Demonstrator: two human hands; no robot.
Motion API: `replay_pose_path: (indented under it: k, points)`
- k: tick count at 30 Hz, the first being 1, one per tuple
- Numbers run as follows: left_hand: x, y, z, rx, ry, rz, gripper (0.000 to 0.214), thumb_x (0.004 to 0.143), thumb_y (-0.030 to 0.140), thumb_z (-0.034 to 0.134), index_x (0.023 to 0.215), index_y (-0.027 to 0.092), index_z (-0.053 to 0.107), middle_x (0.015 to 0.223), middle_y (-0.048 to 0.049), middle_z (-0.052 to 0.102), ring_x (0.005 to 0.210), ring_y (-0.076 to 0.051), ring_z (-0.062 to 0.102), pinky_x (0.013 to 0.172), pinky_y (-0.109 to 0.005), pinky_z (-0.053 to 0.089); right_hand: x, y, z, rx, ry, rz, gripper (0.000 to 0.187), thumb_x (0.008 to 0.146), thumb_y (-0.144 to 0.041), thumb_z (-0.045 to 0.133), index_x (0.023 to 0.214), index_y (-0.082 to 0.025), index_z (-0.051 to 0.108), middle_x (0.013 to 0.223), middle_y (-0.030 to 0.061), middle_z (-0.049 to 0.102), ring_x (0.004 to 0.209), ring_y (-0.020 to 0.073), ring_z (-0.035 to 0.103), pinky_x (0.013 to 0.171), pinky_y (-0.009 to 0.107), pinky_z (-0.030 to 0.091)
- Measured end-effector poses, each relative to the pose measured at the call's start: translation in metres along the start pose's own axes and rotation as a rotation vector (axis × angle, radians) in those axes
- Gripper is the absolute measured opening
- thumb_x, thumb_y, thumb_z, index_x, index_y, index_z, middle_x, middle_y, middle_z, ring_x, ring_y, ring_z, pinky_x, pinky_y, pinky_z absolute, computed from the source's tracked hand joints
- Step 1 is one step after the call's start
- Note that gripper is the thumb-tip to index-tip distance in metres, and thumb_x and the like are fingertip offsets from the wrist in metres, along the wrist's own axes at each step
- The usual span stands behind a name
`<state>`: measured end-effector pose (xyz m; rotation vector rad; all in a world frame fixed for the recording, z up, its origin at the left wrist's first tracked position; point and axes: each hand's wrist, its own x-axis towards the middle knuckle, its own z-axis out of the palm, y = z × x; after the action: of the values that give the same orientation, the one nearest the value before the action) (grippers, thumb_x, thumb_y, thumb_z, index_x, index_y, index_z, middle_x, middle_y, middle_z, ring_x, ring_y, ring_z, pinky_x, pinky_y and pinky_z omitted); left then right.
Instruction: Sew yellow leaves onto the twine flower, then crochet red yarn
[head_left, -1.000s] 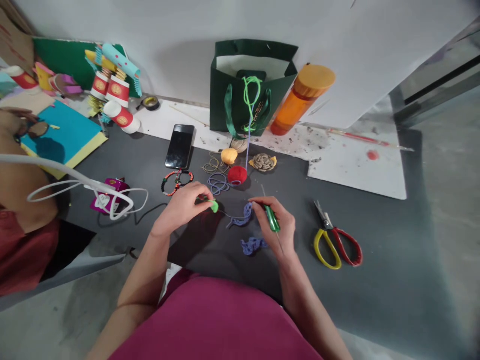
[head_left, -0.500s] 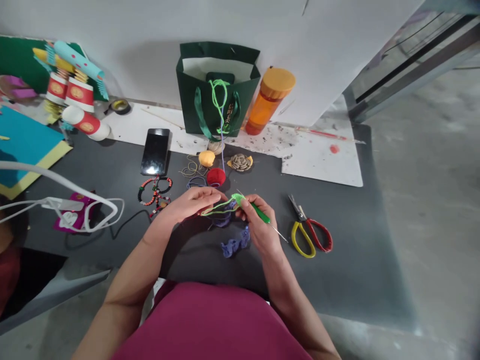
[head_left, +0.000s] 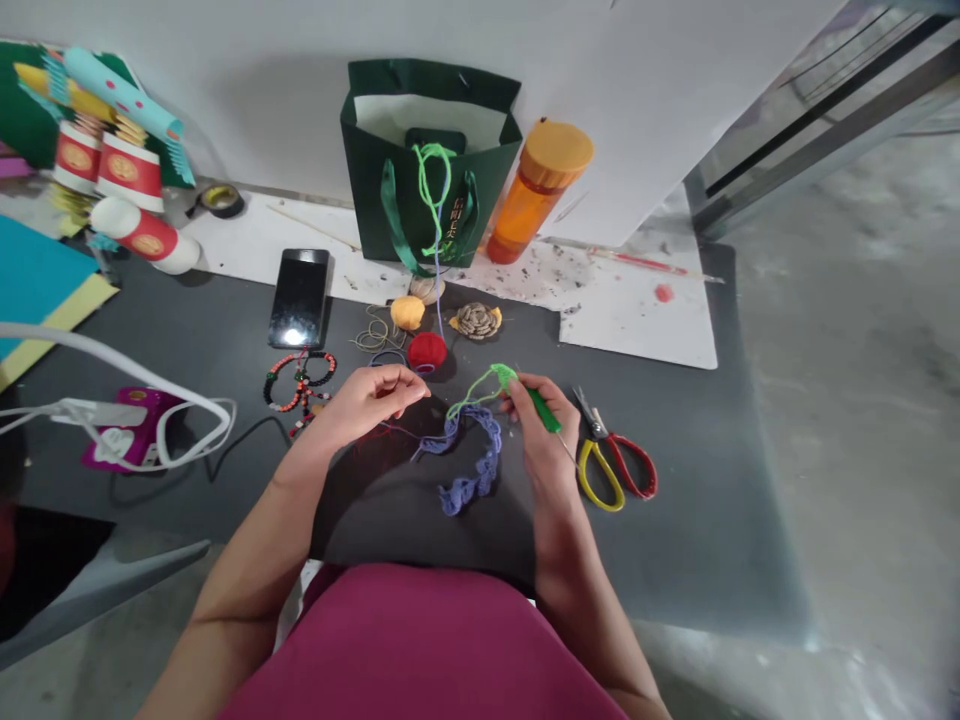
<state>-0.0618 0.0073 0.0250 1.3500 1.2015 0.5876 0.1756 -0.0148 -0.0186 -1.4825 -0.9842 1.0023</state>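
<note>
My right hand is closed on a green-handled crochet hook, and a small green crochet piece with a loop of green yarn sits at its fingertips. My left hand is pinched shut on a thin yarn strand that runs toward the work. Between the two hands, on the dark mat, lies a purple crocheted strip.
Red-and-yellow scissors lie just right of my right hand. Behind are a red yarn ball, a yellow ball, a woven flower, a green paper bag, an orange bottle, a phone, bead bracelets and a white cable.
My hands have drawn apart: the right one carried the hook and green piece to the right, uncovering the purple strip. The camera view drifted slightly.
</note>
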Motion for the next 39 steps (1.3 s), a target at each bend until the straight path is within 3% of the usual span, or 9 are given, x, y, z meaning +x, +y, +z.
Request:
replay_pose_path:
  k: [4, 7, 9, 12, 15, 21, 27, 34, 39]
  points:
    - [0.001, -0.004, 0.013, 0.222, 0.085, 0.025, 0.018, 0.088, 0.034, 0.062, 0.091, 0.018, 0.071, 0.073, -0.0003, 0.066, 0.066, -0.014, 0.058, 0.063, -0.027, 0.042, 0.008, 0.003, -0.007, -0.295, 0.11, -0.145, 0.03, 0.092, -0.044, 0.063, 0.107, -0.02, 0.072, 0.08, 0.003, 0.073, 0.069, 0.0182, 0.068, 0.07, 0.034, 0.053]
    - [-0.001, 0.0, 0.03, 0.507, 0.063, -0.043, 0.018, 0.09, 0.037, 0.065, 0.091, 0.02, 0.072, 0.074, -0.0012, 0.069, 0.071, -0.018, 0.064, 0.066, -0.029, 0.043, 0.007, 0.002, -0.007, -0.385, 0.168, -0.258, 0.03, 0.098, -0.043, 0.053, 0.108, -0.02, 0.07, 0.09, 0.0059, 0.075, 0.071, 0.0177, 0.071, 0.073, 0.034, 0.055]
    - [-0.002, 0.003, 0.041, 0.659, 0.026, -0.059, 0.022, 0.086, 0.043, 0.071, 0.089, 0.021, 0.072, 0.081, -0.0035, 0.072, 0.079, -0.021, 0.067, 0.068, -0.031, 0.044, 0.004, 0.002, -0.006, -0.365, 0.106, -0.268, 0.03, 0.1, -0.044, 0.049, 0.105, -0.021, 0.068, 0.089, 0.005, 0.076, 0.068, 0.0167, 0.071, 0.069, 0.032, 0.054]
    - [-0.003, 0.003, 0.05, 0.741, -0.059, -0.007, 0.015, 0.085, 0.034, 0.072, 0.088, 0.02, 0.071, 0.097, -0.0076, 0.074, 0.095, -0.026, 0.068, 0.078, -0.034, 0.048, 0.001, 0.003, -0.005, -0.359, -0.091, -0.274, 0.028, 0.101, -0.044, 0.049, 0.095, -0.023, 0.066, 0.087, 0.004, 0.077, 0.071, 0.0177, 0.072, 0.07, 0.031, 0.054]
    - [-0.003, 0.003, 0.044, 0.598, -0.093, 0.04, 0.006, 0.085, 0.025, 0.067, 0.082, 0.02, 0.068, 0.095, -0.0065, 0.071, 0.094, -0.023, 0.066, 0.082, -0.034, 0.048, -0.002, 0.002, -0.005, -0.411, -0.228, -0.318, 0.025, 0.101, -0.041, 0.05, 0.091, -0.024, 0.065, 0.086, 0.0046, 0.075, 0.08, 0.02, 0.072, 0.077, 0.033, 0.054]
    - [-0.007, 0.011, 0.024, -0.086, -0.248, -0.104, 0.015, 0.083, 0.034, 0.064, 0.082, 0.019, 0.062, 0.077, 0.0003, 0.064, 0.072, -0.015, 0.056, 0.07, -0.029, 0.043, -0.014, -0.008, 0.002, -0.315, -0.313, -0.318, 0.026, 0.104, -0.04, 0.046, 0.098, -0.024, 0.066, 0.092, 0.0041, 0.077, 0.084, 0.0173, 0.072, 0.079, 0.029, 0.055]
    - [0.0, 0.0, 0.034, -0.635, -0.341, -0.193, 0.021, 0.081, 0.035, 0.066, 0.073, 0.018, 0.057, 0.067, -0.0019, 0.065, 0.064, -0.014, 0.061, 0.067, -0.029, 0.045, -0.025, -0.012, 0.009, -0.234, -0.348, -0.298, 0.033, 0.104, -0.049, 0.045, 0.101, -0.024, 0.067, 0.089, 0.0032, 0.076, 0.079, 0.0166, 0.07, 0.073, 0.028, 0.055]
    - [0.005, -0.004, 0.035, -0.747, -0.222, -0.241, 0.031, 0.086, 0.039, 0.064, 0.067, 0.02, 0.048, 0.053, 0.0045, 0.049, 0.048, -0.009, 0.047, 0.054, -0.024, 0.041, -0.021, -0.016, 0.005, -0.195, -0.37, -0.155, 0.021, 0.092, -0.044, 0.065, 0.098, -0.024, 0.07, 0.074, -0.0004, 0.069, 0.059, 0.0131, 0.058, 0.061, 0.027, 0.049]
    - [-0.001, 0.001, 0.023, -0.493, -0.174, -0.129, 0.043, 0.087, 0.057, 0.063, 0.072, 0.019, 0.053, 0.057, 0.0038, 0.052, 0.049, -0.008, 0.045, 0.051, -0.024, 0.036, -0.02, -0.015, 0.003, 0.009, -0.332, 0.01, 0.019, 0.088, -0.042, 0.071, 0.095, -0.024, 0.068, 0.062, -0.0057, 0.057, 0.053, 0.0103, 0.05, 0.053, 0.024, 0.042]
